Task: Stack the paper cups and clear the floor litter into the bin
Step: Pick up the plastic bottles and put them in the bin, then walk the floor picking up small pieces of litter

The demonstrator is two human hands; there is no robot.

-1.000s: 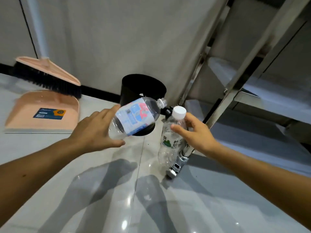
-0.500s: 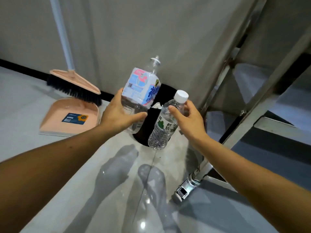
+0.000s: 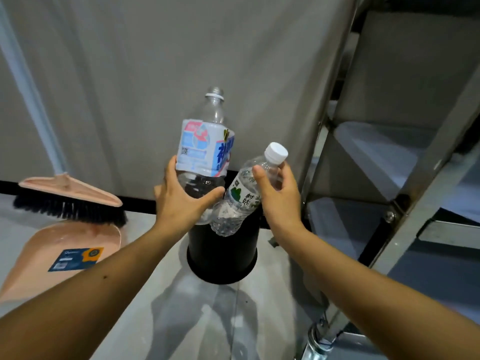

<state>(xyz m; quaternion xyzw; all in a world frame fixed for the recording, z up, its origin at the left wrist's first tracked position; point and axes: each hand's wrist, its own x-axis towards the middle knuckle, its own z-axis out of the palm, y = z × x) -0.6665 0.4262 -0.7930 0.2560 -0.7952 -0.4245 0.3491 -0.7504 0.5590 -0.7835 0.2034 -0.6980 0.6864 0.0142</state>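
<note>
My left hand grips the lower body of a large clear bottle with a blue and pink label and no cap, held upright over the black bin. My right hand holds a smaller clear bottle with a white cap and green label near its neck, tilted with its base down over the bin's mouth. The two bottles touch just above the bin. The bin stands on the floor against the grey wall. No paper cups are in view.
A pink dustpan lies on the floor at the left, with a pink broom and its pale handle leaning on the wall. A metal shelf rack on castors stands close to the right of the bin.
Both hands have carried the bottles forward to right above the bin. The large bottle went from lying sideways to upright, and the view has come closer to the bin.
</note>
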